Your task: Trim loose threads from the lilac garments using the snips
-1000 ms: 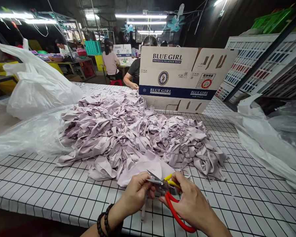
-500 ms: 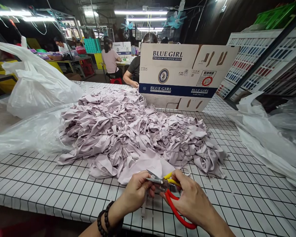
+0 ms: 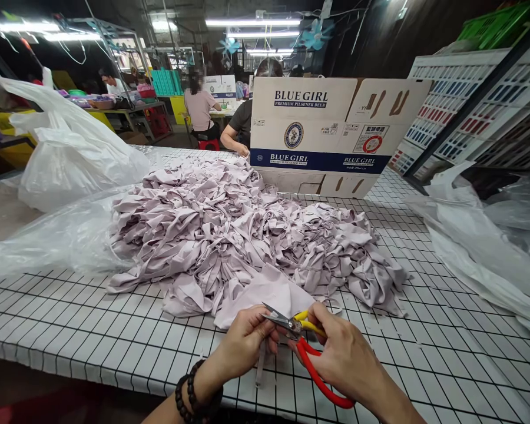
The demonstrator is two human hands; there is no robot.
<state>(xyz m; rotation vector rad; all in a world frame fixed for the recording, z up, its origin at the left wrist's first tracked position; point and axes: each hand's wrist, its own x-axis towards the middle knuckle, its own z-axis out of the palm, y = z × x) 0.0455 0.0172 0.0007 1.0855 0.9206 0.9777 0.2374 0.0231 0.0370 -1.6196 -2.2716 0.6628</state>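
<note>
My right hand [image 3: 344, 356] is closed around scissors [image 3: 307, 350] with a red lower loop and a yellow upper handle; the short metal blades point left. My left hand [image 3: 245, 341], with a dark bead bracelet at the wrist, pinches a narrow pale lilac fabric strip [image 3: 260, 368] right at the blades; the strip hangs down toward the table's front edge. Just beyond both hands lies a large heap of pale lilac fabric pieces [image 3: 229, 229] on the white table with a black grid [image 3: 92, 341].
A Blue Girl beer carton [image 3: 327, 132] stands behind the heap. White plastic bags [image 3: 70, 153] lie at left, and clear plastic bags [image 3: 481, 247] at right. Crates [image 3: 477, 112] are stacked at the far right. People sit at tables in the background.
Almost nothing has moved; both hands stay together at the scissors, which shifted slightly up and right in the picture as the head moved.
</note>
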